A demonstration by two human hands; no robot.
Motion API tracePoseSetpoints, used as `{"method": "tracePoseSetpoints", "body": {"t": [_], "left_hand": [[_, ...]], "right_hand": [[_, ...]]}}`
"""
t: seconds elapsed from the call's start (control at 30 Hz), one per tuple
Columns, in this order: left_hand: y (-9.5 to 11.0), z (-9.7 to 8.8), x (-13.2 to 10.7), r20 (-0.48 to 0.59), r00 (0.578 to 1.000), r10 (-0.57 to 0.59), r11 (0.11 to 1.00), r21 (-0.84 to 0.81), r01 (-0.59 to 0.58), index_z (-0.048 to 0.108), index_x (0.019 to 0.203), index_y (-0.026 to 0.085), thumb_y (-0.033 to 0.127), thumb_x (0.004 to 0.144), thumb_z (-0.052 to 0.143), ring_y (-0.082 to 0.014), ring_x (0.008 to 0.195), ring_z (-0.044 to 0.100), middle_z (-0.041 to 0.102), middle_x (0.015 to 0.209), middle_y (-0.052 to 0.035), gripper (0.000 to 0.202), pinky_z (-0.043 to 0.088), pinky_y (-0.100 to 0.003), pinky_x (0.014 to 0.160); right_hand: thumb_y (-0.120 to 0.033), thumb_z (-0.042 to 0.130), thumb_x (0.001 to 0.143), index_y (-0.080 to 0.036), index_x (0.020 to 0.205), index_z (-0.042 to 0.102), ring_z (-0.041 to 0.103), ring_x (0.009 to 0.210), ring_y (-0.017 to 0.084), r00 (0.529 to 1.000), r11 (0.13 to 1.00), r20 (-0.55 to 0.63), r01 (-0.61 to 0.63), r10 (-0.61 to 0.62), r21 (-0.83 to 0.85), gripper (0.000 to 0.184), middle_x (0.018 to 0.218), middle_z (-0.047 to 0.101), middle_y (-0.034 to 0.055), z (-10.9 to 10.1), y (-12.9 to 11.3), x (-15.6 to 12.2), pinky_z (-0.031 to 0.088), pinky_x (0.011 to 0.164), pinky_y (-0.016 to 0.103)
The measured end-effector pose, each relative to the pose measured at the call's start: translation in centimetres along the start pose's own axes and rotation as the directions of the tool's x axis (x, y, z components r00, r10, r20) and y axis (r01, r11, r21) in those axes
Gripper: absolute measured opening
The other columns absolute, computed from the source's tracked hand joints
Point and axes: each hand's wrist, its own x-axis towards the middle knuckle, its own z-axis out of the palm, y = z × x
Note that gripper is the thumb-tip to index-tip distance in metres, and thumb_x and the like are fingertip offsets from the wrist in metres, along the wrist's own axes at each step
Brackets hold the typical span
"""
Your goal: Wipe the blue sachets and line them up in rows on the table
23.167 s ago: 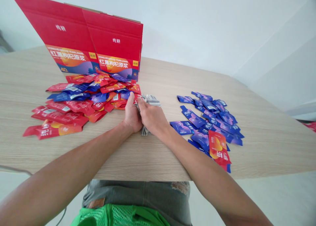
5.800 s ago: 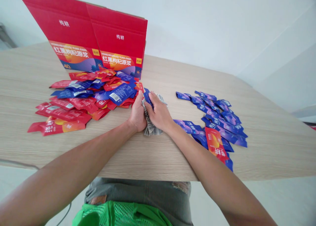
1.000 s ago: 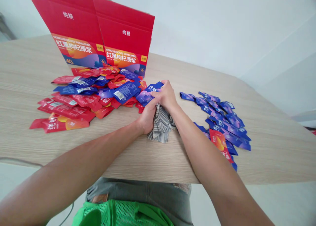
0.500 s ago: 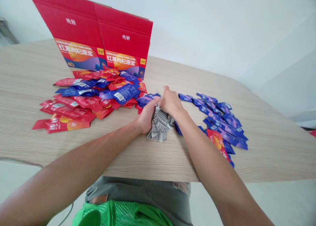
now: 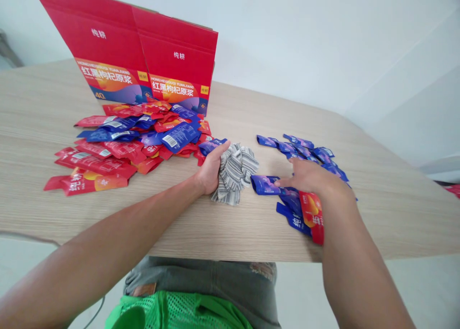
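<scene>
My left hand [image 5: 211, 171] is closed on a crumpled grey-and-white striped cloth [image 5: 233, 168] at the table's middle, thumb along its upper left edge. A blue pouch [image 5: 212, 146] pokes out just behind that thumb; whether the hand also grips it I cannot tell. My right hand [image 5: 311, 175] is over the blue pouches on the right, thumb and forefinger apart, its other fingers partly hidden. Near its thumb tip lies a blue pouch [image 5: 265, 185]. A red pouch [image 5: 312, 211] lies under the right wrist, on top of more blue pouches [image 5: 293, 216].
To the left is a mixed heap of red pouches [image 5: 97, 163] and blue pouches [image 5: 179, 136]. Behind it stands a red printed carton [image 5: 172, 41]. More blue pouches [image 5: 298, 141] lie at the back right. The wooden table's [image 5: 201, 242] front edge is close to my body.
My right hand has left the striped cloth and moved right, over the blue pouches there. My left hand has stayed with the cloth, more of which now shows.
</scene>
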Motion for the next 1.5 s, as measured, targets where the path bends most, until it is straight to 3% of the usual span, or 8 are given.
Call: {"method": "tracePoseSetpoints", "body": {"t": [0.17, 0.3, 0.53, 0.73, 0.9, 1.07, 1.27, 1.5], "left_hand": [[-0.1, 0.4, -0.2, -0.037, 0.999, 0.017, 1.0, -0.006, -0.017, 0.077, 0.129, 0.011, 0.047, 0.105, 0.046, -0.0335, 0.09, 0.083, 0.085, 0.102, -0.0165, 0.053, 0.064, -0.051, 0.094], [-0.1, 0.6, -0.3, -0.05, 0.998, 0.029, 0.999, -0.021, -0.03, 0.077, 0.128, 0.011, 0.046, 0.106, 0.044, -0.0332, 0.089, 0.083, 0.085, 0.1, -0.0161, 0.053, 0.065, -0.051, 0.093], [-0.1, 1.0, -0.5, -0.052, 0.999, 0.013, 0.999, -0.033, -0.015, 0.077, 0.127, 0.01, 0.047, 0.106, 0.043, -0.0335, 0.089, 0.083, 0.085, 0.098, -0.0166, 0.055, 0.065, -0.051, 0.093], [-0.1, 1.1, -0.6, -0.028, 0.999, 0.015, 1.0, -0.021, -0.016, 0.077, 0.128, 0.009, 0.046, 0.106, 0.042, -0.0332, 0.089, 0.083, 0.085, 0.099, -0.0167, 0.055, 0.065, -0.05, 0.095], [-0.1, 0.9, -0.4, 0.018, 1.0, 0.001, 1.0, -0.023, 0.0, 0.077, 0.129, 0.01, 0.047, 0.106, 0.043, -0.0339, 0.09, 0.083, 0.085, 0.102, -0.0172, 0.055, 0.064, -0.051, 0.095], [-0.2, 0.8, -0.4, -0.001, 1.0, 0.019, 0.999, -0.032, -0.019, 0.078, 0.128, 0.012, 0.046, 0.106, 0.042, -0.0337, 0.089, 0.083, 0.085, 0.103, -0.017, 0.054, 0.065, -0.051, 0.095], [-0.1, 0.8, -0.5, -0.009, 0.999, 0.032, 0.999, -0.027, -0.032, 0.078, 0.127, 0.012, 0.046, 0.105, 0.044, -0.0331, 0.089, 0.083, 0.085, 0.101, -0.0163, 0.053, 0.065, -0.05, 0.094], [-0.1, 0.8, -0.4, -0.04, 0.999, 0.017, 0.999, -0.034, -0.019, 0.078, 0.127, 0.011, 0.05, 0.105, 0.043, -0.0334, 0.089, 0.082, 0.084, 0.1, -0.0172, 0.057, 0.065, -0.05, 0.092]], "right_hand": [[-0.041, 0.074, 0.096, -0.006, 0.154, 0.057, 0.071, 0.13, 0.036, 0.998, 0.996, 0.004, 0.066, -0.066, 0.067, 0.07, 0.14, 0.072, 0.0253, 1.0, -0.2, 0.2, 0.054, 0.109, 0.042], [-0.054, 0.07, 0.098, -0.007, 0.153, 0.058, 0.071, 0.13, 0.037, 0.988, 0.988, -0.099, 0.128, -0.119, 0.088, 0.073, 0.138, 0.073, 0.025, 1.2, -1.4, -0.1, 0.054, 0.109, 0.043], [-0.063, 0.076, 0.091, -0.008, 0.152, 0.058, 0.069, 0.13, 0.04, 0.961, 0.946, -0.096, 0.273, -0.26, 0.175, 0.084, 0.142, 0.07, 0.027, 0.8, -3.4, -0.9, 0.053, 0.113, 0.05], [-0.054, 0.096, 0.068, -0.019, 0.144, 0.064, 0.061, 0.137, 0.04, 0.872, 0.844, -0.044, 0.484, -0.488, 0.231, 0.09, 0.15, 0.064, 0.0181, 0.4, -4.1, -1.7, 0.05, 0.115, 0.048], [-0.039, 0.085, 0.081, -0.018, 0.126, 0.07, 0.065, 0.128, 0.035, 0.825, 0.801, -0.063, 0.562, -0.562, 0.207, 0.052, 0.136, 0.07, 0.016, 0.4, -5.0, -2.0, 0.05, 0.11, 0.044], [-0.017, 0.064, 0.086, -0.017, 0.11, 0.07, 0.071, 0.111, 0.029, 0.845, 0.832, -0.064, 0.535, -0.532, 0.145, 0.025, 0.12, 0.075, 0.0143, -0.1, -5.8, -2.7, 0.053, 0.097, 0.035], [-0.007, 0.047, 0.091, -0.009, 0.139, 0.063, 0.074, 0.116, 0.034, 0.922, 0.925, -0.147, 0.371, -0.357, 0.084, 0.051, 0.126, 0.077, 0.022, 0.4, -6.2, -2.3, 0.053, 0.096, 0.038], [-0.006, 0.044, 0.095, -0.008, 0.158, 0.049, 0.073, 0.121, 0.036, 0.922, 0.947, -0.299, 0.295, -0.247, 0.13, 0.063, 0.133, 0.075, 0.0221, 1.1, -5.4, -1.4, 0.053, 0.104, 0.041]]}}
